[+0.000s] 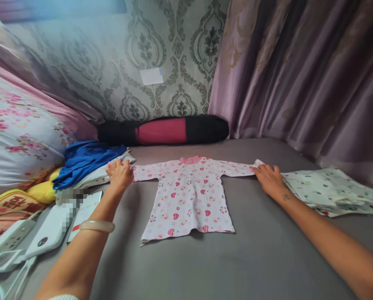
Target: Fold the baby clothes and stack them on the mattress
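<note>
A small white long-sleeved shirt with red hearts and a pink collar lies spread flat on the grey sheet, collar away from me. Its two sleeves stretch out to the sides. At the cuff on the left, my left hand is closed on the sleeve end, fingers curled. My right hand grips the cuff on the other side between thumb and fingers. The fabric between the hands looks fairly taut across the shoulders, while the hem is slightly wavy.
Patterned folded clothes lie stacked at the right. A blue garment rests on other clothes at the left, near a white power bank, a phone and a power strip. A black and red roll lies along the wall.
</note>
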Action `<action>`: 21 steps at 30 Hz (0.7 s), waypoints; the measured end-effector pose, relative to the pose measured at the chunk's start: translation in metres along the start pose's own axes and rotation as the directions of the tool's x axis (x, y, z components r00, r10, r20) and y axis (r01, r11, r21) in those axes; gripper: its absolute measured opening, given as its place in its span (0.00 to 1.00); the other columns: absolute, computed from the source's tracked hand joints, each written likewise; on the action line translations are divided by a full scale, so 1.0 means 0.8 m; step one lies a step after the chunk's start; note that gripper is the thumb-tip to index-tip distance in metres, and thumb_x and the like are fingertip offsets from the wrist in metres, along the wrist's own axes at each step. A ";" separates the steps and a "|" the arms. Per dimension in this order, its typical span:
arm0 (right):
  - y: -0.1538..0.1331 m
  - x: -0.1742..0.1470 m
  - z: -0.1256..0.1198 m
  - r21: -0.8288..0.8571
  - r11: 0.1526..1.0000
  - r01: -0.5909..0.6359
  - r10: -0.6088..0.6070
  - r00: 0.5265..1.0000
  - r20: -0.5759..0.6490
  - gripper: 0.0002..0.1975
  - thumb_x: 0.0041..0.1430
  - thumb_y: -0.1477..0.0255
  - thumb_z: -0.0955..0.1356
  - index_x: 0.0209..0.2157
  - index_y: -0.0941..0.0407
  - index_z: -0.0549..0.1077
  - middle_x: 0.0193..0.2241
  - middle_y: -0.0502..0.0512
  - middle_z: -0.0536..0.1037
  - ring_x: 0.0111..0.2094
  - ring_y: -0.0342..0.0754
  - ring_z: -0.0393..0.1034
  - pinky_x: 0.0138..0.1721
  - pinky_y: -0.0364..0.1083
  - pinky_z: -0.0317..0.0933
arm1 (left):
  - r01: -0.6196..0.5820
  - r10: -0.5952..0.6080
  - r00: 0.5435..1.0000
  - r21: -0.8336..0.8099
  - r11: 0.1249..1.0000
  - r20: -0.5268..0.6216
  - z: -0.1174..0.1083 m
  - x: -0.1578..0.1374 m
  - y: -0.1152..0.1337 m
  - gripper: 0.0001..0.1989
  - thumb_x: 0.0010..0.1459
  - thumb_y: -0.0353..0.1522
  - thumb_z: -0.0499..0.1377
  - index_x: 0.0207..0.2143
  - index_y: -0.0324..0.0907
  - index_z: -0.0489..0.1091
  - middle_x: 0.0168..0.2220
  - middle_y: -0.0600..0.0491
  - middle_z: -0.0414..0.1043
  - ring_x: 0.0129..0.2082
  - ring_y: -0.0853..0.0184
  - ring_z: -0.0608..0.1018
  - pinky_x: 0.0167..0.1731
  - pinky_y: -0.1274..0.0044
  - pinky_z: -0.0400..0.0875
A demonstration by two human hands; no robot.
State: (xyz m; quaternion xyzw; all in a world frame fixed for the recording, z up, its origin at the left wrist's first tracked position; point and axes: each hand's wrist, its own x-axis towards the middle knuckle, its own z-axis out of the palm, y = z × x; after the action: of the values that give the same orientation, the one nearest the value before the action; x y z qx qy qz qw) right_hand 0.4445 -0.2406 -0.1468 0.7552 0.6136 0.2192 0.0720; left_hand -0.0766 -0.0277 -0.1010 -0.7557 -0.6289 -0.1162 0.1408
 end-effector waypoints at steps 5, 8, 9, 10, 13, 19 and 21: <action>-0.034 0.012 -0.029 0.130 0.991 -0.018 0.025 0.998 -0.056 0.20 0.58 0.80 0.58 0.49 0.59 0.71 0.45 0.66 0.72 0.46 0.58 0.62 0.48 0.57 0.48 | -0.283 0.341 0.938 -0.439 0.853 0.057 -0.042 -0.056 0.105 0.13 0.62 0.30 0.49 0.46 0.39 0.67 0.47 0.44 0.69 0.43 0.62 0.73 0.46 0.70 0.66; -0.072 0.021 -0.044 0.239 0.943 0.230 -0.197 0.968 -0.155 0.19 0.60 0.79 0.57 0.49 0.56 0.72 0.47 0.61 0.72 0.48 0.54 0.62 0.51 0.53 0.47 | -0.385 0.575 0.808 -0.623 0.681 0.130 -0.060 -0.120 0.187 0.11 0.62 0.31 0.49 0.42 0.41 0.69 0.40 0.49 0.72 0.36 0.68 0.75 0.37 0.77 0.69; -0.084 0.023 -0.047 0.262 0.919 0.296 -0.255 0.950 -0.178 0.20 0.60 0.80 0.58 0.49 0.55 0.72 0.47 0.61 0.72 0.48 0.53 0.62 0.51 0.52 0.46 | -0.426 0.648 0.747 -0.642 0.638 0.149 -0.065 -0.142 0.212 0.10 0.62 0.32 0.50 0.41 0.42 0.70 0.40 0.50 0.72 0.36 0.68 0.75 0.36 0.77 0.69; -0.095 0.026 -0.049 0.279 0.899 0.337 -0.292 0.937 -0.192 0.20 0.60 0.80 0.58 0.48 0.55 0.72 0.47 0.60 0.72 0.48 0.53 0.62 0.51 0.51 0.46 | -0.467 0.706 0.692 -0.651 0.598 0.152 -0.070 -0.163 0.235 0.10 0.62 0.34 0.51 0.40 0.42 0.70 0.39 0.50 0.72 0.36 0.67 0.76 0.35 0.77 0.69; -0.115 0.033 -0.048 0.310 0.877 0.367 -0.320 0.928 -0.191 0.18 0.59 0.81 0.58 0.45 0.56 0.73 0.44 0.60 0.74 0.46 0.52 0.63 0.49 0.49 0.47 | -0.573 0.812 0.556 -0.627 0.528 0.176 -0.082 -0.209 0.280 0.14 0.61 0.40 0.53 0.40 0.40 0.69 0.40 0.48 0.71 0.39 0.63 0.75 0.37 0.74 0.71; -0.118 0.050 -0.036 0.324 0.861 0.391 -0.354 0.920 -0.167 0.15 0.58 0.82 0.58 0.40 0.58 0.73 0.39 0.59 0.75 0.42 0.50 0.65 0.45 0.47 0.48 | -0.638 0.790 0.583 -0.495 0.590 0.190 -0.089 -0.234 0.303 0.14 0.62 0.38 0.51 0.40 0.35 0.68 0.40 0.45 0.71 0.40 0.60 0.74 0.39 0.71 0.72; -0.117 0.054 -0.032 0.319 0.860 0.399 -0.363 0.917 -0.169 0.15 0.58 0.82 0.59 0.40 0.57 0.73 0.39 0.59 0.74 0.42 0.50 0.65 0.45 0.46 0.48 | -0.684 0.809 0.564 -0.456 0.570 0.165 -0.087 -0.236 0.306 0.12 0.62 0.34 0.50 0.39 0.34 0.69 0.38 0.44 0.71 0.38 0.60 0.74 0.37 0.70 0.72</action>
State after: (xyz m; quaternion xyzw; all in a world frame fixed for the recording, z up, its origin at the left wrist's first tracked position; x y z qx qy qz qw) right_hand 0.3562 -0.1810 -0.1487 0.6073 0.7825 0.1277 -0.0517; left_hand 0.1295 -0.2675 -0.1189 -0.9714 -0.2256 -0.0122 -0.0723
